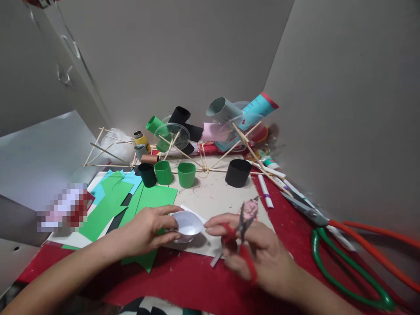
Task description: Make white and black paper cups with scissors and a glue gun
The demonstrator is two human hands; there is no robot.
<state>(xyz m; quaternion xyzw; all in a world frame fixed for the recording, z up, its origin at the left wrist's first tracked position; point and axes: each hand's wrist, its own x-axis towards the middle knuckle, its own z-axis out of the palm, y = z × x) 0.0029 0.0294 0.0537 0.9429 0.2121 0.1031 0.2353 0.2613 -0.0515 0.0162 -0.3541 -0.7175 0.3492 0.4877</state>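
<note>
Between left thumb and fingers, a curled white paper (189, 224) is pinched by the left hand (154, 228); red-handled scissors (243, 228) are held in the right hand (262, 251), its fingertips close together at the paper's edge. Behind, two short green tubes (187, 176) are stood on a pale board (215, 192).

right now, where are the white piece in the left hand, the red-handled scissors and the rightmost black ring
White piece (189, 224): head view, on its inner surface
Red-handled scissors (243, 227): head view, on blades near the pivot
Rightmost black ring (238, 174): head view, on its front wall

Gap between cups (186, 176), orange scissors (323, 219) blocking right
</note>
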